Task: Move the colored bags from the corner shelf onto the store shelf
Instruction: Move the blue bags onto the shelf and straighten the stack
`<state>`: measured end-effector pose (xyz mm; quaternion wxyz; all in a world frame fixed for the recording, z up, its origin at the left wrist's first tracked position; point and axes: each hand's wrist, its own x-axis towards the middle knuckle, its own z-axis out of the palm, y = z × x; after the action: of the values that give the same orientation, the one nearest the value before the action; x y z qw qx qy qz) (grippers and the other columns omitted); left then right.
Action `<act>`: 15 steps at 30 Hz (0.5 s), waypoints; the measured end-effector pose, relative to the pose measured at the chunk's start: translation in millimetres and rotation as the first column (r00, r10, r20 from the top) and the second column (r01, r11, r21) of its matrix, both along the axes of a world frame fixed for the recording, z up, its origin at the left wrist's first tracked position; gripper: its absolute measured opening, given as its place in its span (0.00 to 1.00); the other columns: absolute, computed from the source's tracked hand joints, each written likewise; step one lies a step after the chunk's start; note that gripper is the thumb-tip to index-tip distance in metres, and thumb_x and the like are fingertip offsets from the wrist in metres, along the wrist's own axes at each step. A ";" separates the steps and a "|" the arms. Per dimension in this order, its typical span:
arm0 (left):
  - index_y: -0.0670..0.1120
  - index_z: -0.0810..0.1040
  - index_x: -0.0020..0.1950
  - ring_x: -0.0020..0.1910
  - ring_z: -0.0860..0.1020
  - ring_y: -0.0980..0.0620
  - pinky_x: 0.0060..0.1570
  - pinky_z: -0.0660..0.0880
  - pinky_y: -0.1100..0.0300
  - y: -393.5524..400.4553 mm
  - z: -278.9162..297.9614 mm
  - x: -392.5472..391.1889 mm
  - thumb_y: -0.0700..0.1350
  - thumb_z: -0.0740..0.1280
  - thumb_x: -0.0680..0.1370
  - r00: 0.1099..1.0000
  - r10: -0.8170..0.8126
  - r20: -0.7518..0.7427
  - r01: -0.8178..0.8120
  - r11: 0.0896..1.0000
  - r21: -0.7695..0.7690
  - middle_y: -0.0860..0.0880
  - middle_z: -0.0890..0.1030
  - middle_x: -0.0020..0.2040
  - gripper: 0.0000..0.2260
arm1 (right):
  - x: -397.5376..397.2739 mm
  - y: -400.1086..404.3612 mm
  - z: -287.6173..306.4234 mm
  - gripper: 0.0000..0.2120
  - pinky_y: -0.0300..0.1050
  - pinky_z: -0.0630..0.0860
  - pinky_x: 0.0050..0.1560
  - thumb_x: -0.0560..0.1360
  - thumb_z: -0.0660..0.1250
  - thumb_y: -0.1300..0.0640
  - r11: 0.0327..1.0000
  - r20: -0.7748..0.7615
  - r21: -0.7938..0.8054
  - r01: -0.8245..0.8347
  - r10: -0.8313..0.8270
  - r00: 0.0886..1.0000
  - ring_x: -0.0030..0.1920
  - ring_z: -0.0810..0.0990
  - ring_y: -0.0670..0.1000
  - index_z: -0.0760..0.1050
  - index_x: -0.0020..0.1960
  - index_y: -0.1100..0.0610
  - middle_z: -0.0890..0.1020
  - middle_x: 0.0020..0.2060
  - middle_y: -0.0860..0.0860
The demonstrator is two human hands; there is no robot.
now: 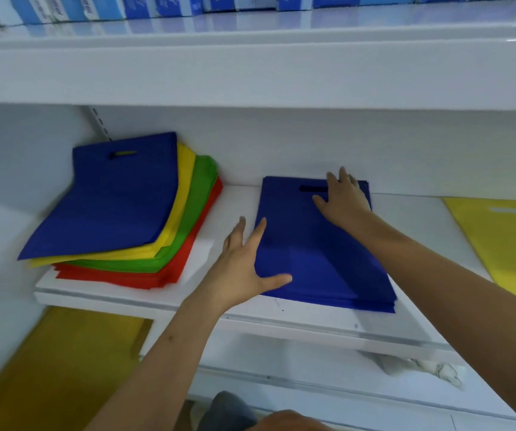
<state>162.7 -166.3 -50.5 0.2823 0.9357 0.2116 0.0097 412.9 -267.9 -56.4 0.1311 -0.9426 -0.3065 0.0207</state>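
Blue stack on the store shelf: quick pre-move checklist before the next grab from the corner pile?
1. Blue stack lies flat on the store shelf: ok.
2. Stack edges squared: not ok, lower layers fan out at the front right corner.
3. Left hand free: ok, fingers straight, thumb resting on the stack's left edge.
4. Right hand free: ok, flat by the handle slot, no grip on anything.
5. Corner pile has bags left: ok, blue on top, then yellow, green, red.
6. How many bags per colour remain: cannot tell.
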 end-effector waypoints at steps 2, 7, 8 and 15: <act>0.56 0.53 0.81 0.79 0.54 0.52 0.73 0.62 0.55 18.3 9.2 -8.4 0.62 0.70 0.74 0.975 0.106 0.196 -0.109 0.994 0.003 0.50 0.52 0.81 0.41 | -17.0 26.0 9.7 0.34 0.56 0.65 0.71 0.80 0.59 0.43 0.990 0.017 0.097 -0.104 0.103 0.995 0.77 0.51 0.57 0.50 0.78 0.58 0.48 0.78 0.56; 0.47 0.72 0.72 0.61 0.74 0.56 0.60 0.70 0.65 83.6 26.3 -53.0 0.52 0.70 0.77 0.696 0.379 0.610 -0.438 0.897 -0.057 0.49 0.74 0.63 0.24 | -72.7 112.1 20.8 0.35 0.50 0.60 0.73 0.80 0.59 0.43 0.874 0.076 0.255 -0.414 0.408 0.910 0.77 0.52 0.51 0.48 0.79 0.56 0.51 0.79 0.52; 0.47 0.73 0.71 0.61 0.73 0.56 0.60 0.71 0.64 97.2 28.3 -65.3 0.52 0.70 0.78 0.642 0.428 0.636 -0.500 0.863 -0.076 0.50 0.74 0.63 0.23 | -84.0 130.9 21.4 0.36 0.50 0.59 0.74 0.80 0.59 0.42 0.844 0.102 0.249 -0.475 0.464 0.880 0.77 0.52 0.51 0.48 0.79 0.55 0.51 0.79 0.52; 0.47 0.63 0.77 0.74 0.64 0.47 0.70 0.67 0.50 199.9 1.4 -140.8 0.62 0.68 0.75 0.525 0.728 0.441 -0.799 0.600 -0.039 0.46 0.66 0.74 0.35 | -126.6 253.2 31.3 0.43 0.51 0.54 0.75 0.76 0.61 0.37 0.728 0.264 0.051 -0.684 0.651 0.712 0.78 0.47 0.54 0.45 0.80 0.56 0.45 0.79 0.54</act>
<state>21.8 33.6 -49.1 0.2070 0.7419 0.5344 0.3480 286.3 -14.7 -25.1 0.1465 -0.7513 -0.6403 -0.0638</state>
